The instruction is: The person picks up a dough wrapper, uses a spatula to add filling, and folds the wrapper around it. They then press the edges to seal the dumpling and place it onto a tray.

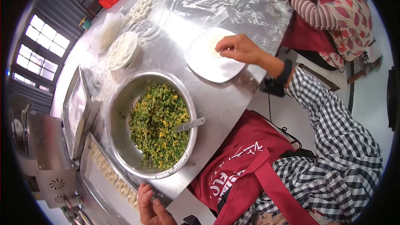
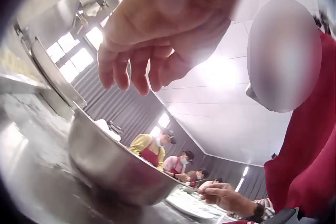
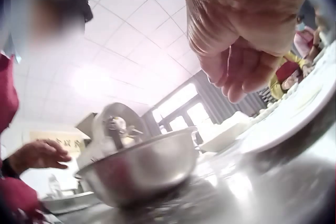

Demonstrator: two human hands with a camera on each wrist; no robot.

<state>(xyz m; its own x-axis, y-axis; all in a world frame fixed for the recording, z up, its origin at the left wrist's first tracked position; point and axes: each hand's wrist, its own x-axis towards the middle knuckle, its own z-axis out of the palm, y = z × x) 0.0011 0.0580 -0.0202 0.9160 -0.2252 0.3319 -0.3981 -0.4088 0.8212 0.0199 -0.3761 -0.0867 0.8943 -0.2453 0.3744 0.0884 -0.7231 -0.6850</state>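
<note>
My right hand (image 1: 239,49) is over a white plate (image 1: 200,68), its fingers loosely bent and pointing down; nothing shows between them in the right wrist view. Beneath the fingertips lies a pale, thin round (image 1: 212,43), perhaps a dough wrapper, faint against the plate. My left hand (image 1: 153,208) hangs with relaxed fingers and holds nothing, at the near end of a tray (image 1: 98,187) with a row of pleated dumplings (image 1: 110,171). Between both hands stands a large steel bowl (image 1: 118,141) of chopped green and yellow filling (image 1: 158,129). A metal spatula (image 1: 191,124) leans in it, handle over the rim.
A bowl of flour (image 1: 123,50) and a plastic bag (image 1: 106,33) are past the steel bowl. Another metal tray (image 1: 77,108) lies at the left. Flour and rows of dough pieces (image 1: 143,8) cover the far table. Another person (image 1: 329,21) works at the right.
</note>
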